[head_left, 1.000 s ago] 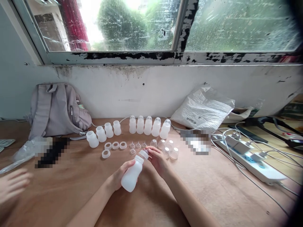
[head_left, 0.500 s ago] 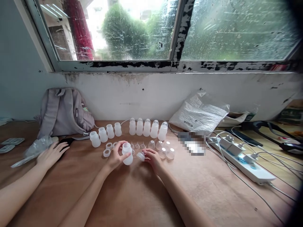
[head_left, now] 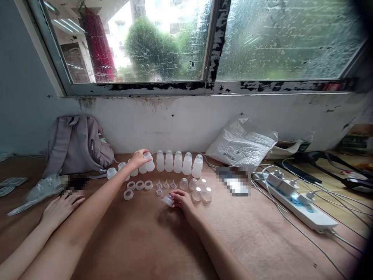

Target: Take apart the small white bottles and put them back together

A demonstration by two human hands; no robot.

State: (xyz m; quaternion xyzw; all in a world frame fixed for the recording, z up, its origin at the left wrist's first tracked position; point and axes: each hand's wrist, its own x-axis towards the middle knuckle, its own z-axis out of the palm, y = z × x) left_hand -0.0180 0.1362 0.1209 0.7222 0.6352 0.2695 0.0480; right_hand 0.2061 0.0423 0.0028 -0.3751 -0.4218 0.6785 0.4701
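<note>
The left hand (head_left: 140, 158) has its grip closed on the top of a frosted baby bottle (head_left: 150, 167), at the right end of the uncapped bottles (head_left: 111, 173), while the right hand (head_left: 181, 199) pinches a nipple collar (head_left: 167, 201) over the bench (head_left: 140, 243). Just past that lie nipples (head_left: 166, 186), white rings (head_left: 128, 199) and clear caps (head_left: 196, 195); five capped bottles (head_left: 178, 164) line up behind.

streaked window (head_left: 291, 42), peeling frame (head_left: 215, 46), stained white wall (head_left: 157, 126), bluish side wall (head_left: 17, 77), brown tabletop (head_left: 140, 241), daylight outside
</note>
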